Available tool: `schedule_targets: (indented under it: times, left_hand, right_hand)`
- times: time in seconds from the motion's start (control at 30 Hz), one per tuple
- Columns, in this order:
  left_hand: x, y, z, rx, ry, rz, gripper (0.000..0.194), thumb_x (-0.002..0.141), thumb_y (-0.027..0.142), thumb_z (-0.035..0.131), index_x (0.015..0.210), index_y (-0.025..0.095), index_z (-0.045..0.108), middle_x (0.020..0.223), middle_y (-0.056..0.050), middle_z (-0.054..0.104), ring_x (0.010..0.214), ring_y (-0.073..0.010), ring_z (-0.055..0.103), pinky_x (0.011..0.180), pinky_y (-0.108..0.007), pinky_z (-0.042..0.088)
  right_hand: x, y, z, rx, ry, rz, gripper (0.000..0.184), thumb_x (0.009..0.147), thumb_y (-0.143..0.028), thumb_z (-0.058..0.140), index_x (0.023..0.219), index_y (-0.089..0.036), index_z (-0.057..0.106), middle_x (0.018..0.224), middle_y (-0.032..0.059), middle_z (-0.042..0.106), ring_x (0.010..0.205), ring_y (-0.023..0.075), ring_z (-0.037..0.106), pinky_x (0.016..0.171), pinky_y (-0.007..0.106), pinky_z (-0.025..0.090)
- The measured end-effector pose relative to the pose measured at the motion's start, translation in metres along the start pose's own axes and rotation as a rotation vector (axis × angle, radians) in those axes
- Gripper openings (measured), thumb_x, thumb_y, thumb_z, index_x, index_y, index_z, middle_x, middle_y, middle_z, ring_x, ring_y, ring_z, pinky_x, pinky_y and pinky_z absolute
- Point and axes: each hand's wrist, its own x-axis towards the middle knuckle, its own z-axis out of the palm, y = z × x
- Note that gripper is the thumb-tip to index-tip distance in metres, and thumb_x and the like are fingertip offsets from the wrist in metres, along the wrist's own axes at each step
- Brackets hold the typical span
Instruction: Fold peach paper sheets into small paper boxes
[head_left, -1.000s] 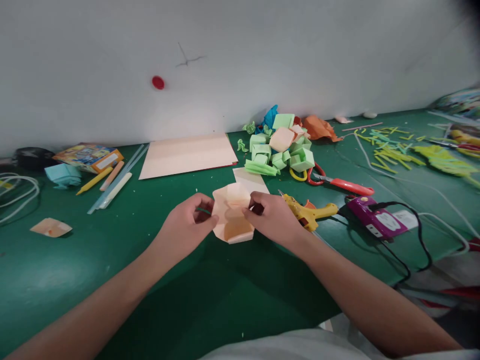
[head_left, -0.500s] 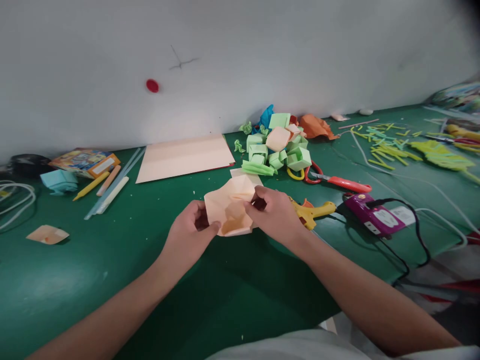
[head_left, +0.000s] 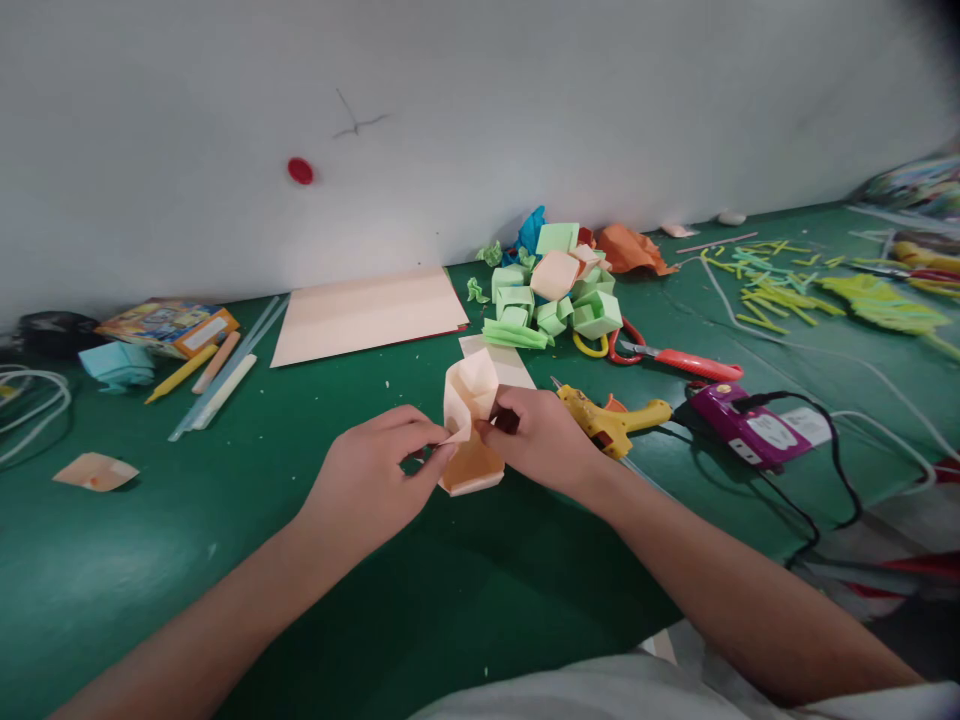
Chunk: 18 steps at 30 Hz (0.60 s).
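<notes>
A peach folded paper box, with one end standing up and its sides partly raised, is held between my hands above the green table. My left hand pinches the paper's left flap between thumb and fingers. On the other side, my right hand grips the right wall, its fingertips partly hidden behind the paper. Just beyond lies a flat pale paper piece. A yellow glue gun rests to the right of my right hand.
Green and peach paper boxes are heaped at the back. Red-handled scissors and a purple power adapter with cables lie right. Peach sheets, glue sticks and a yellow marker are left; a wall stands behind.
The peach paper has gone from a wide, opened shape to a narrower box with raised sides. My left hand has shifted its grip to a pinch on the flap.
</notes>
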Motion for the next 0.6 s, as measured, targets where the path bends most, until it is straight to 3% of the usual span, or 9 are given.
schedule_targets:
  times: [0.13, 0.2, 0.3, 0.4, 0.5, 0.6]
  left_hand:
    - [0.003, 0.000, -0.005, -0.012, -0.027, 0.115, 0.020, 0.095, 0.036, 0.056, 0.094, 0.025, 0.072, 0.099, -0.003, 0.073, 0.085, -0.0170, 0.067, 0.073, -0.026, 0.051]
    - [0.005, -0.001, -0.007, -0.050, -0.062, 0.125, 0.020, 0.097, 0.036, 0.054, 0.096, 0.026, 0.072, 0.100, -0.003, 0.073, 0.087, -0.0169, 0.067, 0.074, -0.026, 0.051]
    - [0.005, -0.003, -0.007, -0.056, -0.105, 0.064, 0.022, 0.097, 0.039, 0.054, 0.093, 0.027, 0.072, 0.095, -0.002, 0.073, 0.083, -0.0172, 0.067, 0.068, -0.025, 0.049]
    - [0.004, 0.000, -0.006, 0.007, -0.054, -0.062, 0.023, 0.093, 0.045, 0.057, 0.099, 0.027, 0.069, 0.088, 0.000, 0.073, 0.075, -0.0180, 0.066, 0.063, -0.027, 0.047]
    - [0.002, 0.005, -0.004, 0.132, 0.023, -0.111, 0.018, 0.090, 0.038, 0.054, 0.100, 0.026, 0.063, 0.082, 0.001, 0.070, 0.068, -0.0181, 0.064, 0.059, -0.027, 0.042]
    - [0.001, 0.008, -0.005, 0.232, 0.054, -0.144, 0.007, 0.087, 0.031, 0.052, 0.087, 0.026, 0.056, 0.071, 0.003, 0.065, 0.058, -0.0166, 0.056, 0.053, -0.028, 0.034]
  right_hand:
    - [-0.001, -0.001, 0.001, 0.022, -0.087, -0.041, 0.007, 0.083, -0.020, 0.064, 0.076, -0.020, 0.064, 0.072, -0.0024, 0.065, 0.066, 0.0128, 0.055, 0.060, 0.024, 0.038]
    - [0.000, -0.001, 0.002, 0.015, -0.113, -0.039, 0.007, 0.083, -0.019, 0.065, 0.076, -0.020, 0.065, 0.072, -0.0027, 0.064, 0.065, 0.0125, 0.055, 0.059, 0.024, 0.037]
    - [0.000, -0.002, 0.002, -0.008, -0.130, -0.040, 0.008, 0.083, -0.018, 0.066, 0.075, -0.020, 0.064, 0.070, -0.0029, 0.063, 0.064, 0.0123, 0.054, 0.059, 0.024, 0.036]
    - [0.001, -0.002, 0.002, -0.030, -0.142, -0.048, 0.008, 0.084, -0.018, 0.065, 0.077, -0.019, 0.066, 0.072, -0.0017, 0.065, 0.067, 0.0133, 0.056, 0.060, 0.024, 0.036]
    - [0.001, -0.003, 0.001, -0.055, -0.138, -0.027, 0.005, 0.083, -0.017, 0.065, 0.080, -0.020, 0.068, 0.074, -0.0006, 0.067, 0.068, 0.0142, 0.057, 0.060, 0.025, 0.036]
    - [0.001, -0.004, -0.001, -0.073, -0.132, -0.006, 0.005, 0.083, -0.016, 0.065, 0.080, -0.020, 0.068, 0.075, -0.0001, 0.068, 0.068, 0.0148, 0.057, 0.060, 0.026, 0.036]
